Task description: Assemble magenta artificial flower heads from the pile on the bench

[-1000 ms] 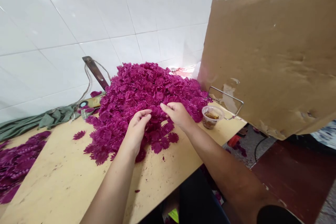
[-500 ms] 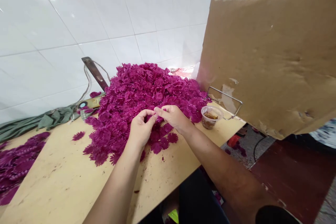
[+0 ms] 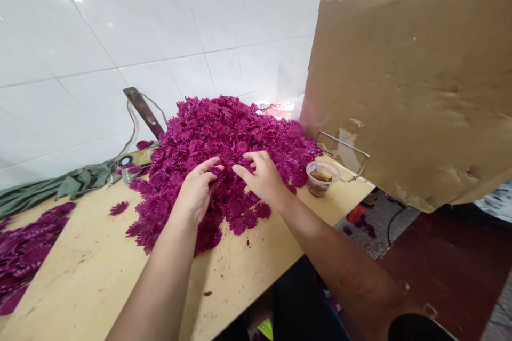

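Note:
A large heap of magenta artificial flower pieces (image 3: pixel 224 128) with toothed petals covers the middle of the tabletop (image 3: pixel 248 256). My left hand (image 3: pixel 198 189) is over the near left side of the heap, its fingers loosely bent and apart, with nothing visible in them. To its right, my right hand (image 3: pixel 262 176) hovers over the heap's front, thumb and forefinger parted around a gap that looks empty. A clear plastic cup (image 3: pixel 319 180) holding brownish stuff stands just right of my right hand. One loose flower piece (image 3: pixel 119 208) lies off to the left.
Another flat pile of magenta pieces (image 3: pixel 30 253) lies at the left edge. A green cloth (image 3: pixel 76 181) and a dark bar (image 3: pixel 144 112) are by the tiled wall. Right of the table stand a large cardboard sheet (image 3: pixel 408 85) and a wire frame (image 3: pixel 348 145).
My hands, which were fingertip to fingertip over the heap, have moved apart. The left hand went left and slightly down, and the fingers of both hands have opened.

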Demonstrator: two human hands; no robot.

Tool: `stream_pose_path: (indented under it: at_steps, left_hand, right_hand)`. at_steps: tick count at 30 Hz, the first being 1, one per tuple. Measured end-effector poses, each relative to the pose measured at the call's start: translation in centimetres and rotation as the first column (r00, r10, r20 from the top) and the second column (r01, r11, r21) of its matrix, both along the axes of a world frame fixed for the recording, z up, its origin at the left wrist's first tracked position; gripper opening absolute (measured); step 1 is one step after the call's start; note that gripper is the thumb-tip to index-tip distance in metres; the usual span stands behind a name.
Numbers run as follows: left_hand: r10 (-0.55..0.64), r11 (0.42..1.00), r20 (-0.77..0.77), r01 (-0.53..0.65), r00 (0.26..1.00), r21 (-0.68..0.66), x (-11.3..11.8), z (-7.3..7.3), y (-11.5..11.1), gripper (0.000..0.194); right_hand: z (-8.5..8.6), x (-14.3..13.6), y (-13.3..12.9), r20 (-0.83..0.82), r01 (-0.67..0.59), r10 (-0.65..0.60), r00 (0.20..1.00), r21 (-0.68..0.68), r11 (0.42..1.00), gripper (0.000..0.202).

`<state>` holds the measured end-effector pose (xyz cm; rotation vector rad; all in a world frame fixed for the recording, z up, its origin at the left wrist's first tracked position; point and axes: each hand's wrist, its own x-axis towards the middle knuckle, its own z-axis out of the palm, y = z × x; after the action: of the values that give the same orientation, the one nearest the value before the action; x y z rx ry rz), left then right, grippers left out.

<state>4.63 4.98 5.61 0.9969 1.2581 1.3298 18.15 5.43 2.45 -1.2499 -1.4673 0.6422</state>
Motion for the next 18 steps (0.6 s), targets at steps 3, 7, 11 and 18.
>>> stream_pose_path:
  at_steps: [3, 7, 11, 18]
  left_hand:
    - [-0.111, 0.993, -0.065, 0.113, 0.992, 0.024, -0.2, -0.1, -0.5, 0.046]
    - [-0.084, 0.99, -0.133, 0.098, 0.988, 0.102, -0.4, -0.5, -0.7, 0.038]
    - [-0.015, 0.99, -0.186, 0.04, 0.982, 0.133, -0.2, -1.4, -0.2, 0.039]
    - [-0.154, 0.986, -0.174, 0.163, 0.973, 0.037, -0.2, -2.4, -0.7, 0.051]
  right_hand:
    - [0.5, -0.9, -0.6, -0.103, -0.231, 0.226, 0.969, -0.047, 0.972, 0.029]
    - [0.5, -1.4, -0.7, -0.268, -0.347, 0.311, 0.912, -0.099, 0.932, 0.025]
    - [0.3, -1.8, -0.7, -0.36, -0.426, 0.371, 0.856, -0.084, 0.901, 0.024]
    - [0.1, -1.7, 0.0, -0.398, -0.463, 0.404, 0.823, -0.06, 0.884, 0.012]
